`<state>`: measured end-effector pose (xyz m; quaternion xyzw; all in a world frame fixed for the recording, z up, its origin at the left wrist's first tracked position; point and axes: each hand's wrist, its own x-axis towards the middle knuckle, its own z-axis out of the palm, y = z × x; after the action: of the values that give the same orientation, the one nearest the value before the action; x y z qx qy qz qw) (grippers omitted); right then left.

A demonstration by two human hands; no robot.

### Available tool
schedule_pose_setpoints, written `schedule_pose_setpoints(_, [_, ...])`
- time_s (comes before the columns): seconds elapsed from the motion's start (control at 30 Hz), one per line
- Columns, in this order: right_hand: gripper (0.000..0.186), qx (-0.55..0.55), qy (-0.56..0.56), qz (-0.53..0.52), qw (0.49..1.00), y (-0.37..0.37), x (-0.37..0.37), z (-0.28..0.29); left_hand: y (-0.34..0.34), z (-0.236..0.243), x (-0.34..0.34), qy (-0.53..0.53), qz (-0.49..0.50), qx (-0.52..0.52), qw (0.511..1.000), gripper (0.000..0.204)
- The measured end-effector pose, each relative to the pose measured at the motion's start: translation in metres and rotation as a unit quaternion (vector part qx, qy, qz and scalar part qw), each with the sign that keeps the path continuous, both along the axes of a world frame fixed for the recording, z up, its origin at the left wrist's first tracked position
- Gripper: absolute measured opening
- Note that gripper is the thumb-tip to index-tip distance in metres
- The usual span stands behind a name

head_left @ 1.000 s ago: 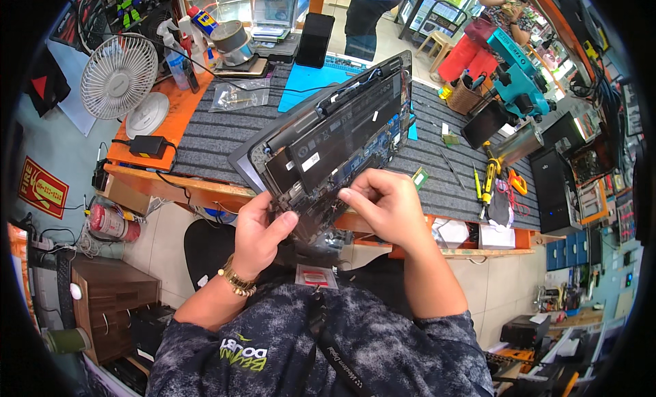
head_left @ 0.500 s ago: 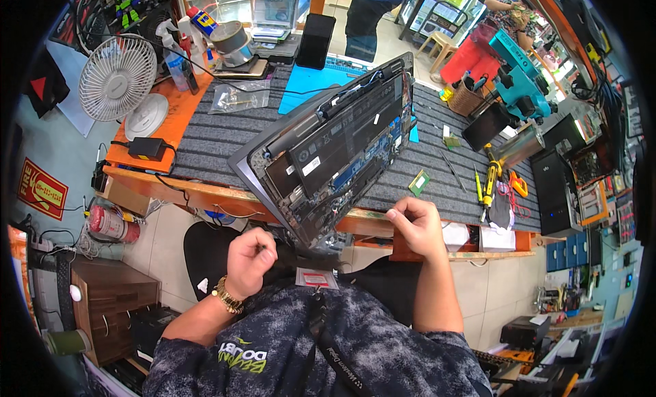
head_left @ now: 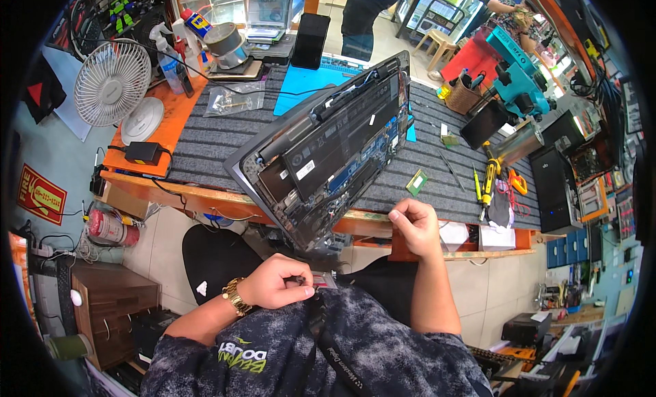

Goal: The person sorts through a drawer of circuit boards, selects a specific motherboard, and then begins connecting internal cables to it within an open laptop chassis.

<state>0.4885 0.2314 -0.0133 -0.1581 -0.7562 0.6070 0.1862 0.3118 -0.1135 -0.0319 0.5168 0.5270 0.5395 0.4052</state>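
Note:
An opened laptop (head_left: 335,147) with its bottom cover off leans at a slant on the workbench, its battery and blue circuit board exposed. Its lower corner juts over the bench's front edge toward me. My left hand (head_left: 279,282), a gold watch on its wrist, is closed in front of my belly beside the badge (head_left: 324,281) on my lanyard. Something small and dark shows among its fingers; I cannot name it. My right hand (head_left: 417,226) hovers at the bench edge, thumb and fingertips drawn together, apart from the laptop. Whatever those fingertips hold is hidden.
A small green circuit board (head_left: 417,182) lies right of the laptop, near tweezers (head_left: 451,170) and a yellow screwdriver (head_left: 488,182). A teal microscope (head_left: 516,83) stands at the far right. On the left are a white fan (head_left: 113,83) and a black power adapter (head_left: 143,152). An open drawer (head_left: 471,247) sticks out below.
My left hand has moved right and down, from beside the laptop's lower corner to the badge. My right hand has barely moved. The whole view has shifted slightly.

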Motion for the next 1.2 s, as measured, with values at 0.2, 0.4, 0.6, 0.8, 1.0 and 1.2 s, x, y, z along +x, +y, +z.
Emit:
schedule_pose_setpoints(0.2, [0.018,0.008,0.016,-0.008,1.0,-0.002,-0.002,0.001,0.006,-0.003,0.001,0.011,0.009,-0.012,1.0,0.016])
schedule_pose_setpoints(0.4, [0.019,0.011,0.013,-0.01,1.0,-0.002,-0.003,0.002,0.01,-0.009,0.002,0.007,0.018,-0.003,1.0,0.014])
schedule_pose_setpoints(0.6, [0.019,0.022,0.018,-0.011,1.0,-0.002,-0.003,0.0,0.011,-0.014,0.003,-0.01,0.014,-0.029,0.999,0.011])
schedule_pose_setpoints(0.8, [0.02,0.024,0.02,-0.009,0.999,-0.003,-0.003,0.001,0.016,-0.016,0.007,-0.081,-0.01,-0.043,0.996,0.014])
schedule_pose_setpoints(1.0, [0.021,0.041,0.011,-0.01,0.999,-0.004,-0.004,0.002,0.024,-0.034,0.014,-0.184,-0.038,-0.1,0.977,0.027])
schedule_pose_setpoints(1.2, [0.02,0.042,0.008,-0.016,0.999,-0.021,-0.006,0.005,0.035,-0.034,0.025,-0.18,-0.01,-0.058,0.982,0.031])
